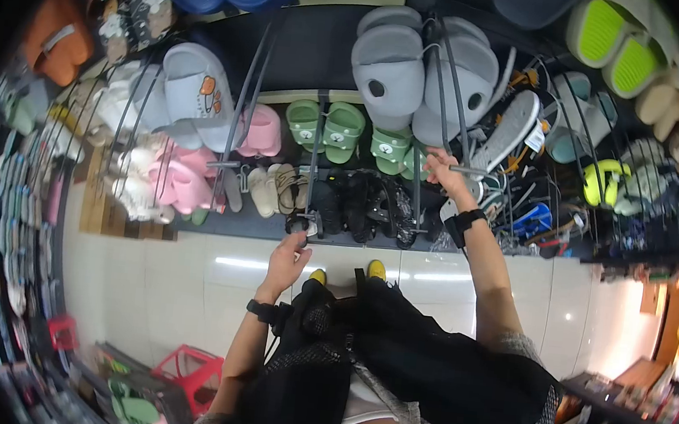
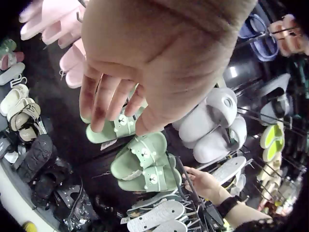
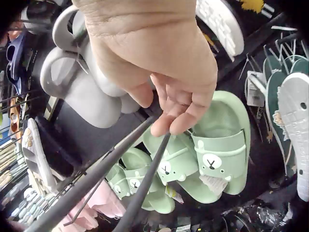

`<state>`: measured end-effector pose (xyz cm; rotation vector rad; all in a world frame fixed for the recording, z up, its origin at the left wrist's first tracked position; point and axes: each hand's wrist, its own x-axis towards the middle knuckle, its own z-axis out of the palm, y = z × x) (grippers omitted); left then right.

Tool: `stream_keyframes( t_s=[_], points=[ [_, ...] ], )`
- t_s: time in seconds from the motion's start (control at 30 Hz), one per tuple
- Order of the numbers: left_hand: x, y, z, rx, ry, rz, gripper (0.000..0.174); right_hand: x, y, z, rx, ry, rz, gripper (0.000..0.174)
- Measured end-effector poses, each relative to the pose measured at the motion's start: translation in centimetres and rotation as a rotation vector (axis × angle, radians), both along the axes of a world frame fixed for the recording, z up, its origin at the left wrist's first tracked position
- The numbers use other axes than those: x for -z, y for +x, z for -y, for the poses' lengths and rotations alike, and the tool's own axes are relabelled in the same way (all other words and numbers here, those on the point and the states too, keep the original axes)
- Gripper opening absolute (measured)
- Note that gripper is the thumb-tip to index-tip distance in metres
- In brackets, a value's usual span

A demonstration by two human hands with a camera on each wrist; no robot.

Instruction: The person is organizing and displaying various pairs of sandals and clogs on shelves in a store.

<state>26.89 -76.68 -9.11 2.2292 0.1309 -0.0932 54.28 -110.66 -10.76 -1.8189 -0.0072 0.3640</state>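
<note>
My right hand reaches in to the rack beside a pair of green bear-face slippers. In the right wrist view its fingers are bent and the thumb stands apart from them. The fingertips lie right at a dark metal display hook above the slippers; I cannot tell whether they grip anything. My left hand hangs lower, in front of the bottom shelf, fingers loosely bent and holding nothing. Past its fingers, in the left wrist view, more green slippers hang in a row.
Large grey slippers hang above the green ones. Pink slippers are to the left, and black sandals line the bottom shelf. Several metal hooks jut out toward me. On the floor behind at left stands a red plastic stool.
</note>
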Motion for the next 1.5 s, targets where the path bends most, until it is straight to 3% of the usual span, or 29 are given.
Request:
stream_keyframes(
  t_s=[0.13,0.27,0.33,0.37,0.43,0.57,0.77,0.83,0.97,1.1,1.3,1.43,1.5],
  points=[
    [-0.9,-3.4,3.4,-0.141,0.022,-0.053,0.031,2.4,5.2,-0.4,-0.196,-0.086,0.017,0.031],
    [-1.2,-6.5,5.6,-0.260,0.043,-0.075,0.027,4.0,6.7,-1.2,-0.245,-0.222,-0.080,0.032],
    [-1.3,-7.9,6.5,-0.285,0.081,-0.083,0.025,5.6,6.4,-0.5,-0.431,-0.262,0.222,0.032],
    [-1.3,-8.3,7.1,-0.303,0.082,-0.082,0.025,5.8,6.1,-0.5,-0.448,-0.259,0.226,0.032],
    [-1.7,-9.2,7.6,-0.336,0.085,-0.114,0.026,6.0,4.3,-0.8,-0.168,0.114,-0.070,0.032],
    [-1.9,-10.8,8.4,-0.341,0.079,-0.111,0.026,5.2,0.7,0.6,-0.244,0.098,-0.119,0.021],
    [-2.3,-14.8,8.9,-0.342,0.106,-0.063,0.025,4.6,-7.9,2.5,-0.293,0.169,-0.155,0.018],
    [-2.4,-17.6,9.1,-0.360,0.111,-0.056,0.025,4.0,-11.3,2.8,-0.228,0.231,-0.182,0.018],
    [-1.9,-25.8,9.4,-0.487,0.118,-0.054,0.027,4.4,-16.7,2.6,-0.293,0.208,-0.185,0.022],
    [-1.0,-35.3,10.6,-0.713,0.126,-0.086,0.028,5.8,-23.7,-0.7,-0.495,0.120,-0.203,0.024],
    [-0.1,-48.0,13.6,-0.941,0.052,-0.123,0.034,6.6,-35.0,-9.9,-0.907,0.023,-0.326,0.013],
    [-1.0,-52.5,15.0,-1.046,0.001,-0.116,0.056,3.8,-43.7,-15.8,-1.090,-0.003,-0.386,0.010],
    [-1.8,-53.3,15.4,-1.123,-0.008,-0.075,0.063,2.4,-47.5,-18.5,-1.334,0.103,-0.347,0.010]
  ],
)
